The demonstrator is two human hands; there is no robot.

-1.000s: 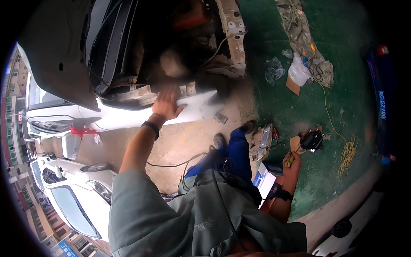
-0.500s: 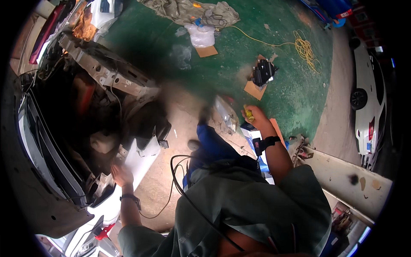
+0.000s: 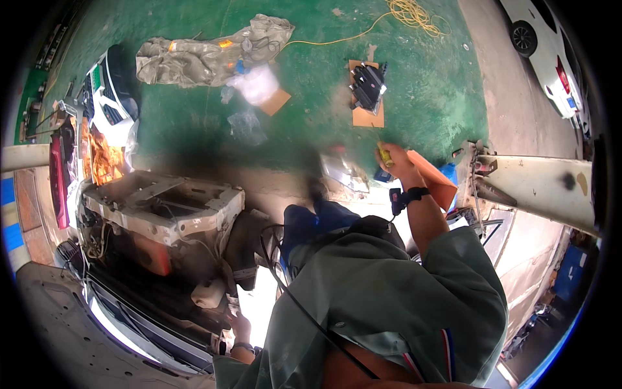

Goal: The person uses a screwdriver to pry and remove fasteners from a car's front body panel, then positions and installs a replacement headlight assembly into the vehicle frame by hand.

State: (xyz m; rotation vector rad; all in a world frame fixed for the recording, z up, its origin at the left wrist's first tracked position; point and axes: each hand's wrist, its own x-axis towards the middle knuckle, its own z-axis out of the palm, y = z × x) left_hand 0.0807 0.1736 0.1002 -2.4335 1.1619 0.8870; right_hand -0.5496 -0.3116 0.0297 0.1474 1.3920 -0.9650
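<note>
Plainly, both hands are in view, set well apart, with clock hours read from the middle of the view. At two o'clock, the right hand has its fingers curled around a yellow item, gripping it; its kind is too small to tell. A black strap circles that wrist, and just beside the forearm, toward three o'clock, is an orange box.

At seven o'clock, the left hand lies against the inner edge of a white fender; whether its fingers are spread or close around something, I cannot tell. Near it, at eleven from the hand, a cream tank sits in the open engine bay.

Out at one o'clock, a black part lies on cardboard on the green floor, with a coiled yellow cord farther out. Toward eleven is a crumpled grey cloth; toward two stands a white car.
</note>
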